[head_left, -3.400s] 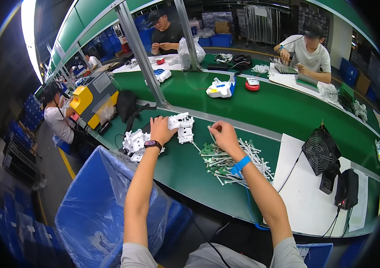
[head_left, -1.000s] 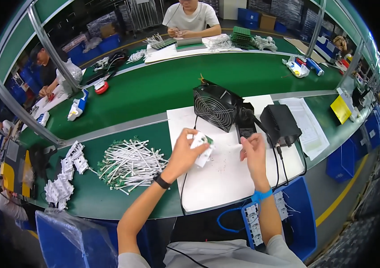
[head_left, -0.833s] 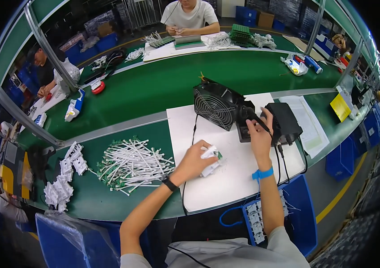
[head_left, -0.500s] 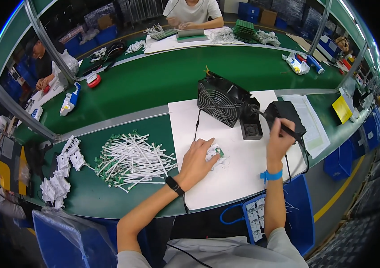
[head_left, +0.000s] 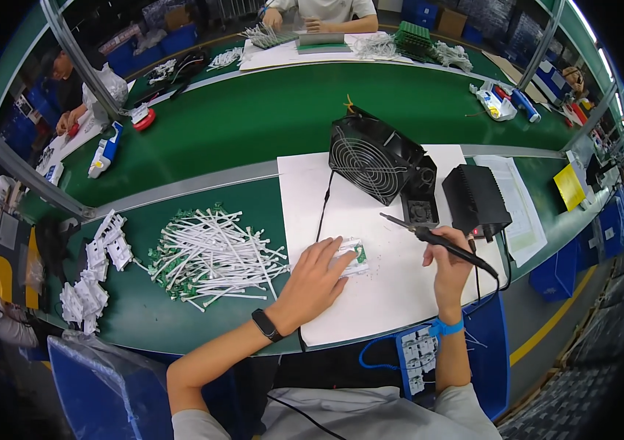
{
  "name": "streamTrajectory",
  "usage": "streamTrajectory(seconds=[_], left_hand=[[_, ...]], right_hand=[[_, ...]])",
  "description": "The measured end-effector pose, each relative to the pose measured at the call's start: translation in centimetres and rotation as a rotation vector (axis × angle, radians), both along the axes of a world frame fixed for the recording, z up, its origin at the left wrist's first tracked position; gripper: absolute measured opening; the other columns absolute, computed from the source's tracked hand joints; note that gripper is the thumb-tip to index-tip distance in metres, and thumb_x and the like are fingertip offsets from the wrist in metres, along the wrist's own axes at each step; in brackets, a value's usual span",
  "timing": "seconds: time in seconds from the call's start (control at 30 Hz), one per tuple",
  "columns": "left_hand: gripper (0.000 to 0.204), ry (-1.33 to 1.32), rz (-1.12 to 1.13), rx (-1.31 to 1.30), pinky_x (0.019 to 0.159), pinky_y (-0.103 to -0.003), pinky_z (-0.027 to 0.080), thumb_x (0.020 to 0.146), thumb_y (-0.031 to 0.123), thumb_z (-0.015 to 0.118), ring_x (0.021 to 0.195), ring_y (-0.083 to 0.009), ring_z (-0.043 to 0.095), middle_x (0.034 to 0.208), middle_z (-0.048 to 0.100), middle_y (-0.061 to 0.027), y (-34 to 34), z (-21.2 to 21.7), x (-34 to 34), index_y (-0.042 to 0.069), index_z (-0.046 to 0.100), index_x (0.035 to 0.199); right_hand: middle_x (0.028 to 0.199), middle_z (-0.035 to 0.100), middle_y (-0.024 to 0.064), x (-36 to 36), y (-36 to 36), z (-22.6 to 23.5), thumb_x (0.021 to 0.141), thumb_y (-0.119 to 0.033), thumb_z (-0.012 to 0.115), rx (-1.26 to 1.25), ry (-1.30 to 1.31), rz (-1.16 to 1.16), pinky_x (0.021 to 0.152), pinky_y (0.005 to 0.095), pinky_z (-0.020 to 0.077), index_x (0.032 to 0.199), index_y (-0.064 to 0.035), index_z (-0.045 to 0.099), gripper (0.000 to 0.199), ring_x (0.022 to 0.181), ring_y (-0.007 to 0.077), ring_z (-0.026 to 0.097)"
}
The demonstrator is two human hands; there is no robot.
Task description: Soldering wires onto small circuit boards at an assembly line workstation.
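Housing [head_left: 359,267] partly beneath left fingers [head_left: 340,264]

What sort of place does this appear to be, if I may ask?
Probably an electronics assembly workshop: the right hand holds a soldering iron, a heap of white cables with green ends lies on the green workbench, and another person is at work opposite.
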State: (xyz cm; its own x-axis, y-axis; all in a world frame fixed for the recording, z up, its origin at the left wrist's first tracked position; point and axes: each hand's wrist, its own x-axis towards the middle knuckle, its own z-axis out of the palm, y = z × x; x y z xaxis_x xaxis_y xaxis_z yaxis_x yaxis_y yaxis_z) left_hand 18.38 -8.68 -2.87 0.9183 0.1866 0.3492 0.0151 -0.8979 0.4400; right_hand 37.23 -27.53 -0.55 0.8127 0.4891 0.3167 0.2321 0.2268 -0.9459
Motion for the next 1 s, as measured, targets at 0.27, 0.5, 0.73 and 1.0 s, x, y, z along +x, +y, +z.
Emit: streamTrajectory(seconds=[0.27,0.5,0.73,1.0], left_hand=[[0.046,0.012,-0.031,0.098,0.112,-0.047,0.038,0.083,0.008,0.071,0.136,-0.0380,0.045,0.147,0.047,-0.0211,0.0,-0.3,0.0,0.013,0.064,0.129],[0.053,0.064,-0.053,0.085,0.115,-0.051,0.034,0.081,0.003,0.063,0.138,-0.0386,0.043,0.147,0.046,-0.0212,0.1,-0.4,0.1,0.013,0.063,0.133],[0.050,0.062,-0.058,0.053,0.115,-0.050,0.035,0.081,0.003,0.063,0.137,-0.0384,0.044,0.144,0.049,-0.0201,0.4,-0.2,0.3,0.013,0.064,0.130],[0.050,0.039,-0.063,0.017,0.115,-0.050,0.035,0.080,0.003,0.064,0.137,-0.0384,0.044,0.142,0.050,-0.0197,0.7,-0.4,0.2,0.012,0.065,0.128]], right_hand=[[0.094,0.063,0.0039,-0.5,1.8,-2.8,0.095,-0.002,0.066,-0.064,-0.195,-0.152,0.068,0.0194,0.0424,0.104,-0.0011,0.061,0.011,0.079,0.0070,0.055],[0.081,0.057,0.0033,-1.5,1.3,-3.9,0.099,-0.006,0.061,-0.016,-0.213,-0.049,0.060,0.0209,0.0335,0.099,-0.0030,0.054,0.008,0.068,0.0052,0.044],[0.071,0.048,0.0007,-1.2,1.5,-4.0,0.099,-0.012,0.062,0.020,-0.259,-0.013,0.057,0.0236,0.0289,0.095,-0.0018,0.053,0.014,0.062,0.0066,0.039],[0.070,0.048,0.0011,-1.2,1.9,-3.9,0.099,-0.012,0.062,-0.006,-0.276,-0.002,0.057,0.0237,0.0287,0.095,-0.0011,0.054,0.015,0.062,0.0066,0.039]])
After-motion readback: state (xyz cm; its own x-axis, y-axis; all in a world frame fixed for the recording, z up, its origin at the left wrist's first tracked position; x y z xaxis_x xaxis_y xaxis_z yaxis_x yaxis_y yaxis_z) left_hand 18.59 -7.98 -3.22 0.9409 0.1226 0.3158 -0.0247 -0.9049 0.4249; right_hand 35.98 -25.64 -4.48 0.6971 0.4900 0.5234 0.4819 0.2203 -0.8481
